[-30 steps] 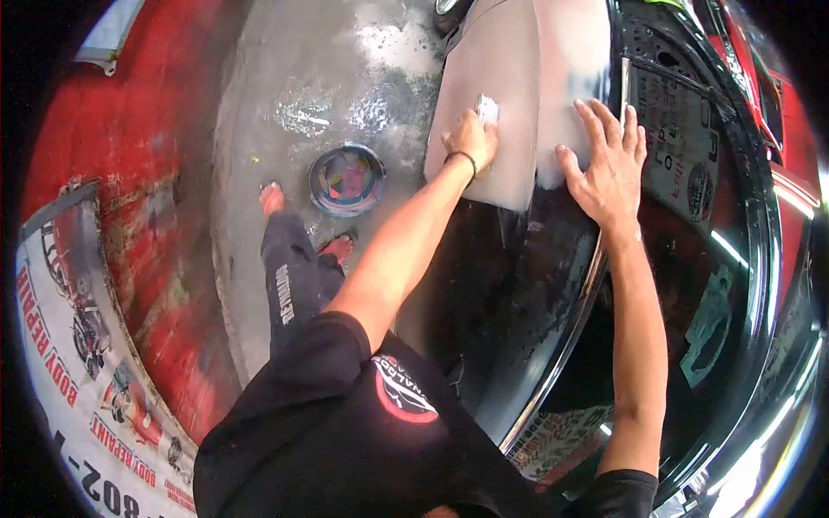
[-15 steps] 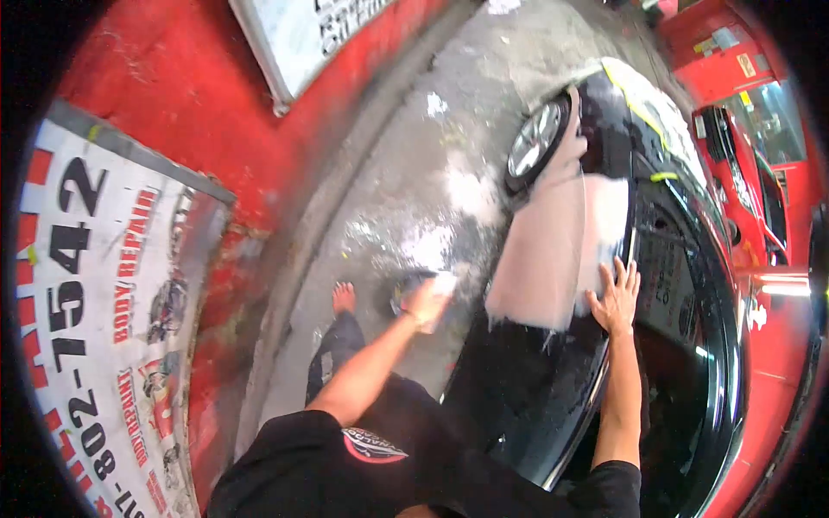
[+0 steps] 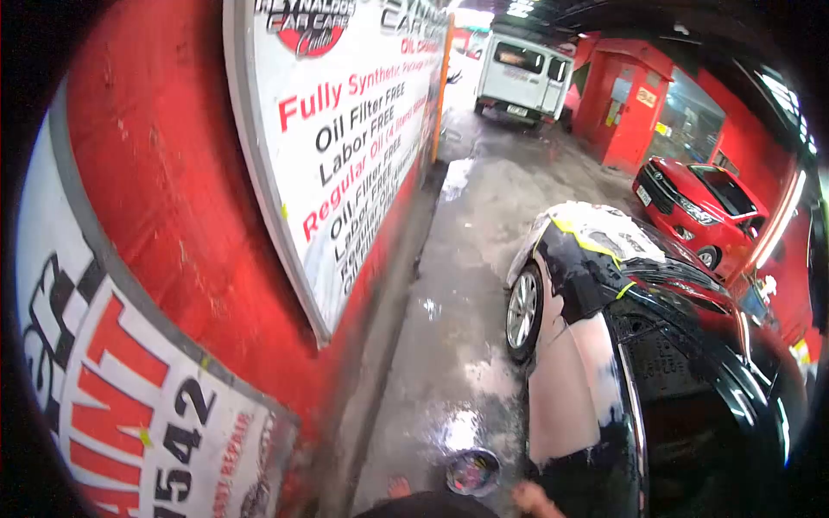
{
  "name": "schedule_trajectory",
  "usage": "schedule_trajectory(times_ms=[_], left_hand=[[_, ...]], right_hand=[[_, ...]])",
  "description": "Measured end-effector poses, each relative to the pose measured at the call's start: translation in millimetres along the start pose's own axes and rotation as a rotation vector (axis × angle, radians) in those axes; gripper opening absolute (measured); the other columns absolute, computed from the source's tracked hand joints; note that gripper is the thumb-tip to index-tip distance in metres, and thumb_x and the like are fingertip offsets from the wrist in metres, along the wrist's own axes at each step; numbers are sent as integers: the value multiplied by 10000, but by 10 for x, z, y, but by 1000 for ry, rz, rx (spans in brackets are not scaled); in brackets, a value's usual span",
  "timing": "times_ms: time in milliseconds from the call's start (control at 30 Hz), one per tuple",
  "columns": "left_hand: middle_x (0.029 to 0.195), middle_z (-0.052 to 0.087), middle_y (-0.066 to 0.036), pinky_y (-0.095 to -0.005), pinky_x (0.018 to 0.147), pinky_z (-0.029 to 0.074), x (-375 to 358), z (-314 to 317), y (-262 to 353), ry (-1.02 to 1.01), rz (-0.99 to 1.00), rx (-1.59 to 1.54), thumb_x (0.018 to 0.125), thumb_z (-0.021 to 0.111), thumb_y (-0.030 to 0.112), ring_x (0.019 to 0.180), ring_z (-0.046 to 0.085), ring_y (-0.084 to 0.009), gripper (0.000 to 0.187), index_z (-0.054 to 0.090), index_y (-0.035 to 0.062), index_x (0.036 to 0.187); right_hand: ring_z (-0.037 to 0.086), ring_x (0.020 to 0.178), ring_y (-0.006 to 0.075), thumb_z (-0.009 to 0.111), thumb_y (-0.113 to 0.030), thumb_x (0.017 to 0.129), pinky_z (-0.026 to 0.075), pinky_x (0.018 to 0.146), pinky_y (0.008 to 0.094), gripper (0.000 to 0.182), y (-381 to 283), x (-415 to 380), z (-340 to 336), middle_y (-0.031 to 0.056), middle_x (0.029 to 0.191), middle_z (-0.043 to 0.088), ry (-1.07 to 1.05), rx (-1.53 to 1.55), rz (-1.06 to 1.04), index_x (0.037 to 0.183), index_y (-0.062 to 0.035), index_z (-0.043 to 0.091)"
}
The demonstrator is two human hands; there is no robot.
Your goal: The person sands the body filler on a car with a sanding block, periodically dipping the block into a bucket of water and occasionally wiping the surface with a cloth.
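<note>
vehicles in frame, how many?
3. A black car with a grey sanded door panel at right foreground; a red car parked behind it at right; a white van far down the wet lane. Others may be hidden beyond.

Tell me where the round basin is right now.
In the head view, the round dark basin sits on the wet concrete floor at bottom centre, just left of the black car's grey sanded panel.

Dark black garment at the lower frame edge, a bare foot beside it.
</note>
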State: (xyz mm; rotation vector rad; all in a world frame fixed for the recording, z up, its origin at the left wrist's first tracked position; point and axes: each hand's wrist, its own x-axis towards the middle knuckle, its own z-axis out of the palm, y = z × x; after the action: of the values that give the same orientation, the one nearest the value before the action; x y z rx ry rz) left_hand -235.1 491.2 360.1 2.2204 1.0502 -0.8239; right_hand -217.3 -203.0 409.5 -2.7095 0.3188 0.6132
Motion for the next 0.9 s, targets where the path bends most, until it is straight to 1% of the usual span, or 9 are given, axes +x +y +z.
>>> schedule_trajectory(times_ms=[200,533,600,633,700,733,800,833,900], left_hand=[[1270,765,-178,-477,1010,556,361,-344,834,15,142,-32,1004,651,377,1192,723,-362,466,707,73,1353],[1239,772,-175,-457,971,573,723,-347,1627,167,512,-264,979,704,340,1151,738,-350,473,697,55,1357],[1207,776,-181,-461,960,577,775,-343,2283,114,590,-463,971,708,349,1134,745,-325,455,713,44,1308],[1179,778,-188,-467,953,579,228,-696,2956,50,586,-586,966,707,361,1122,751,-300,440,731,35,1260],[1164,763,-69,-399,916,572,504,-586,3664,35,721,-662,997,748,239,1029,708,-191,392,693,51,1337],[1151,771,-119,-433,914,585,379,-546,4045,-25,718,-807,973,746,336,1015,738,-250,463,680,21,1305],[1188,743,-94,-406,916,573,1,-635,4795,-246,669,-875,1027,747,355,1056,696,-217,441,688,31,1321],[1184,740,-66,-380,922,561,-372,-756,5187,-299,742,-914,1045,741,338,1038,683,-177,412,687,29,1312],[1170,737,-49,-329,916,549,-968,-1003,5809,-382,793,-860,1067,723,309,1045,661,-131,355,691,34,1288]], right_hand=[[738,999,340,640,-437,975,562,932,488,432,-434,134,80,206,1057,779,-177,127,230,1106,-58,800],[738,891,235,620,-550,1009,556,828,412,527,-497,1135,211,169,943,782,-54,270,163,1098,-64,805],[739,870,214,616,-572,1016,555,807,397,547,-498,1716,363,162,920,782,46,316,53,1097,-66,806],[739,859,203,614,-584,1019,555,797,389,557,-631,2043,344,158,909,782,88,370,1,1096,-66,806],[723,889,182,633,-526,1030,568,843,349,526,-1491,2418,-417,162,977,794,73,600,-19,1182,-52,803],[719,981,192,644,-498,1045,560,915,327,536,-1997,2412,-921,118,1071,798,38,718,-108,1281,-35,773],[633,1254,190,647,-497,1080,506,1065,354,635,-2828,2409,-1515,66,1384,693,-142,1168,-116,1525,-46,599],[579,1349,205,640,-461,1094,481,1125,377,666,-2928,2767,-1391,74,1502,617,-234,1146,-229,1610,-66,495],[568,1359,207,633,-401,1108,462,1157,367,630,-3615,2412,-2237,76,1505,606,-344,1323,-218,1611,-54,481]])
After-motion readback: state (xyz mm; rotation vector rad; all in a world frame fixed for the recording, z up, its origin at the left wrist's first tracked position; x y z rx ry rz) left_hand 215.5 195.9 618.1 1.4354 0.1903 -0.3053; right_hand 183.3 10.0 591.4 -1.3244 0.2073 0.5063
